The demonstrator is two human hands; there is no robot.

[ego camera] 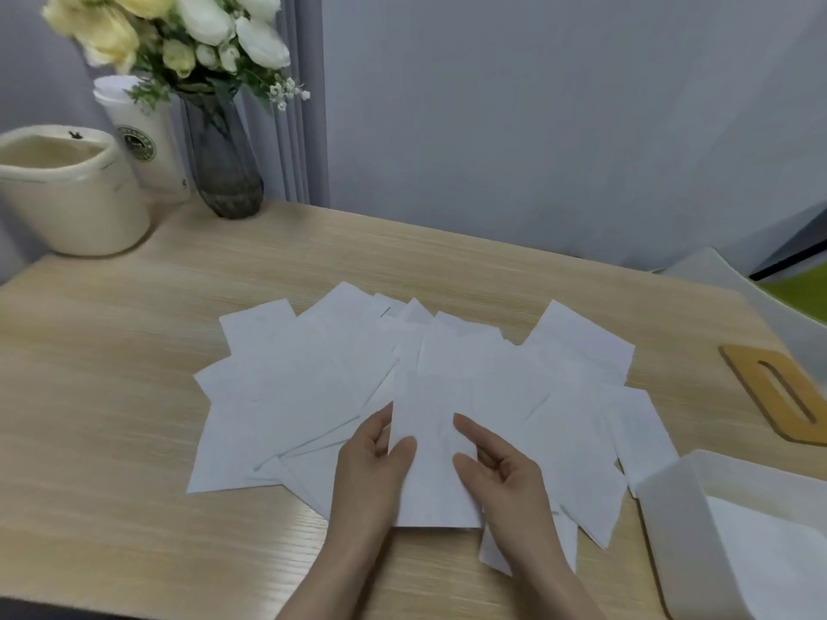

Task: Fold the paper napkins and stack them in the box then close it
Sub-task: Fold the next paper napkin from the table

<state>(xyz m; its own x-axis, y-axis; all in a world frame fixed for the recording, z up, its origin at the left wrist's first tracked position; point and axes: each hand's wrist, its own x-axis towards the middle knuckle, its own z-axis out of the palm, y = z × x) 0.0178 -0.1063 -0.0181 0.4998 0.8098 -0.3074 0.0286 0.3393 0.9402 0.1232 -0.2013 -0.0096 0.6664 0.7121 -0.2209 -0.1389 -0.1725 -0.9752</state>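
- Grey wall and a grey curtain stand behind a light wooden counter [134, 396], which carries everything in this scene.
- Many white paper napkins [313, 382] lie spread over the middle of the counter, overlapping each other like a fan.
- One napkin [429, 463] lies on top of this spread, at its near edge, and both hands work on it.
- At the left side of this napkin, the left hand [371, 463] pinches its edge: the thumb lies on top and the other fingers [380, 422] are curled at the edge, so they are clamped on the paper.
- At the right side of this napkin, the right hand [496, 467] holds it in the same way, with one finger stretched over the paper and the thumb pressing it from the near side.
- To the right of this napkin, at the near corner of the counter, stands the white box [662, 521], open, with something white already inside.
- Beyond the box lies a wooden lid [774, 396] with a long slot, well apart from the napkin.
- Far to the left of the napkin, at the back, are a cream pot [76, 203], a white cup [143, 140] and a vase of flowers [223, 163].
- The step in hand seems to be the folding of this one napkin.
- To do it well, I think both hands should lift only the top sheet, bring edge to edge evenly, and then press the fold flat.
- Thin paper can slip or drag a neighbour sheet, so a slow and light pull is safer.
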